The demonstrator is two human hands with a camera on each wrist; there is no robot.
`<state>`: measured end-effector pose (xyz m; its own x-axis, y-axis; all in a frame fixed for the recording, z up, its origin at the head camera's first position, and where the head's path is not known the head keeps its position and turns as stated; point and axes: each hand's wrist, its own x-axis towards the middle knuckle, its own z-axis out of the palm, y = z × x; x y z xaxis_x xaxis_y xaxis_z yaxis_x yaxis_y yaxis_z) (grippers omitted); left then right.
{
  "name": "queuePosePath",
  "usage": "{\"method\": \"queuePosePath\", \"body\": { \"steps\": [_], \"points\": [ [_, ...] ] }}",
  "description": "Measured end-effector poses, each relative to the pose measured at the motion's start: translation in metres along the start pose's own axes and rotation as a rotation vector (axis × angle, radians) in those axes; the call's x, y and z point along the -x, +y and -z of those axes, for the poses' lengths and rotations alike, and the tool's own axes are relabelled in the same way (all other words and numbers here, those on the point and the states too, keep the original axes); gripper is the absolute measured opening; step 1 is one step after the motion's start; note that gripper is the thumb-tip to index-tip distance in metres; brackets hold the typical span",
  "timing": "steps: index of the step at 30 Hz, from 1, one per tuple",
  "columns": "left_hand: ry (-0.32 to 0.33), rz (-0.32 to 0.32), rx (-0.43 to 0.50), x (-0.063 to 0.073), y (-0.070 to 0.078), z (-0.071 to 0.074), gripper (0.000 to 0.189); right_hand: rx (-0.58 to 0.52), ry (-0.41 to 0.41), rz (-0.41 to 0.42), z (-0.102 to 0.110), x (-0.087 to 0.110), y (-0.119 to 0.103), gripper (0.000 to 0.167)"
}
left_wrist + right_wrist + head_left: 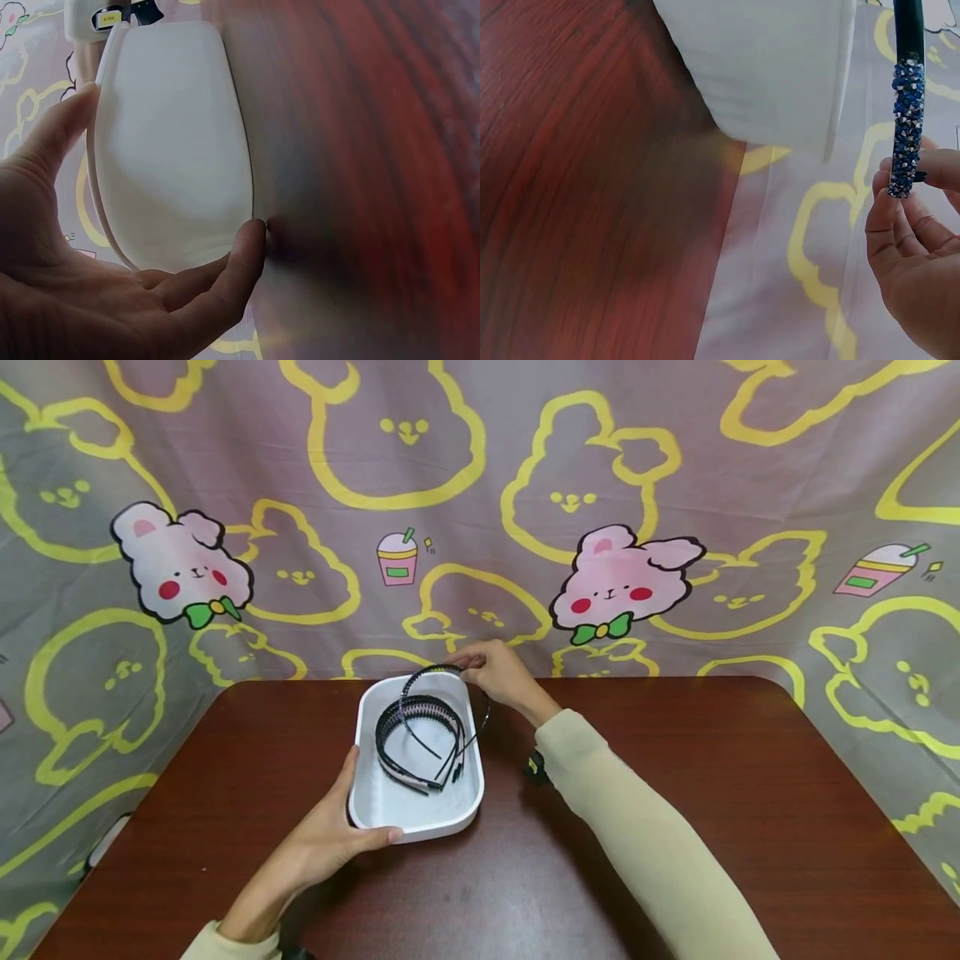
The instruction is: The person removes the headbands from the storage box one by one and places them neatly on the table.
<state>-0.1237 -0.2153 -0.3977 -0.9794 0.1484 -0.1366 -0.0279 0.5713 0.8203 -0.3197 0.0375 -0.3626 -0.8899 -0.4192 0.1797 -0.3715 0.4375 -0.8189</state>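
Rhinestone-studded headband (907, 112) is hanging at the one o'clock side of the white tray (478, 793), its tips pointing toward six. The right hand (495, 672) is pinching its crown; the left hand (330, 822) is gripping the tray's corner at seven o'clock. Whether the tips are touching the toothed headbands (384, 727) nested inside is not showing clearly; if they are catching in the teeth, a pull could be dragging those along. A slackening pinch could be dropping the headband; uneven left-hand pressure could be tipping the tray against the surface (712, 735).
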Motion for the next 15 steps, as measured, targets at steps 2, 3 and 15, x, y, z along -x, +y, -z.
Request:
{"method": "queuePosePath", "body": {
  "steps": [2, 3, 15],
  "points": [
    [0.003, -0.003, 0.000, 0.000, 0.000, 0.000, 0.137, -0.005, 0.008, -0.012, 0.003, 0.002, 0.004, 0.030],
    [0.002, -0.004, 0.001, 0.000, 0.000, 0.000, 0.137, -0.007, 0.010, -0.021, 0.005, 0.003, 0.006, 0.031],
    [-0.009, 0.036, 0.010, -0.001, 0.003, 0.003, 0.139, 0.026, 0.051, -0.053, 0.033, 0.014, 0.024, 0.030]
  ]
}}
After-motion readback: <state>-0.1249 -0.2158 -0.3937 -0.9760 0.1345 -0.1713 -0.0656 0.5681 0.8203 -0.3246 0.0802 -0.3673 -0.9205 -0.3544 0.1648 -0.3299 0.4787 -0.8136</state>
